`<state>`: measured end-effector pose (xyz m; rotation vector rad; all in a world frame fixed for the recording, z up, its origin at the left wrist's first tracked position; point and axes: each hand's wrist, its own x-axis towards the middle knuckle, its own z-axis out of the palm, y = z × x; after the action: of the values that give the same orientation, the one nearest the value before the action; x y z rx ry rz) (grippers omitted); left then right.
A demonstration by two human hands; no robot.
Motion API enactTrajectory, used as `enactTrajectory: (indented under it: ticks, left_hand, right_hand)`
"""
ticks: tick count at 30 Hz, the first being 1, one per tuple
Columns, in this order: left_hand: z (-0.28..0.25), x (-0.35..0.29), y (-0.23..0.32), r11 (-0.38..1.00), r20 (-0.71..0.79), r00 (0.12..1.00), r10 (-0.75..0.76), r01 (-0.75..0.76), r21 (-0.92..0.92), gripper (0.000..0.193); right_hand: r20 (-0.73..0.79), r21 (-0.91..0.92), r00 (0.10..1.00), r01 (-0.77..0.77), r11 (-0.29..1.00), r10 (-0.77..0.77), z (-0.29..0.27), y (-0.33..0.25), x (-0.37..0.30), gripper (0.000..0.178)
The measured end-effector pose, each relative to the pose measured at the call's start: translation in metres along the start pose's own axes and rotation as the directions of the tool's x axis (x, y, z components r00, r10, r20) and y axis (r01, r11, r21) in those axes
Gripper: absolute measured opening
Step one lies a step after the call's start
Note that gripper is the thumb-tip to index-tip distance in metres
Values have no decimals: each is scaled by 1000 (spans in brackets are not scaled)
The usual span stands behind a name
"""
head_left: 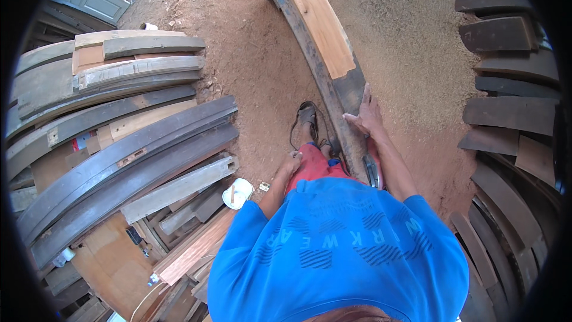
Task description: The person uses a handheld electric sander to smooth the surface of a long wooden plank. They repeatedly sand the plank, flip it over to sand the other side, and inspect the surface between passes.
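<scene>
A long dark wooden beam (310, 53) runs away from my legs, and a pale, smooth-faced plank (313, 15) lies along its top. My right hand (368, 114) is open over the dark surface just short of the plank's near end, thumb and fingers spread. Beside my right forearm, a shiny metal-edged object (373, 172) sits on the near end of the beam; my arm and shirt partly hide it, and its kind is unclear. My left hand (292, 160) rests by my red shorts (316, 164) with curled fingers; whatever may be inside them is hidden.
Stacked boards and old frames (131, 131) crowd the left side. More dark timber pieces (506, 113) line the right. A white bucket (238, 193) stands near my left elbow. Sawdust and shavings (417, 42) cover the ground. My sandalled foot (308, 116) is left of the beam.
</scene>
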<state>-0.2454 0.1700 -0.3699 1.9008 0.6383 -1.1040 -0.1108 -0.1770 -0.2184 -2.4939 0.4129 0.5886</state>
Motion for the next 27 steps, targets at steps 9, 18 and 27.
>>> enactTrajectory:
  ticks: [9, 18, 27]
  left_hand:
    - [12, -10, 68, 985, -5, 988, 154, -154, -72, 47]
    - [14, 15, 44, 971, -54, 980, 191, -197, -135, 46]
    - [9, -1, 56, 977, -63, 977, 203, -206, -44, 48]
  right_hand:
    - [66, -38, 987, -144, 989, 146, -9, -23, -2, 138]
    - [33, -49, 996, -85, 995, 87, -6, -16, -1, 138]
    - [72, -113, 988, -129, 985, 137, -13, -31, -4, 135]
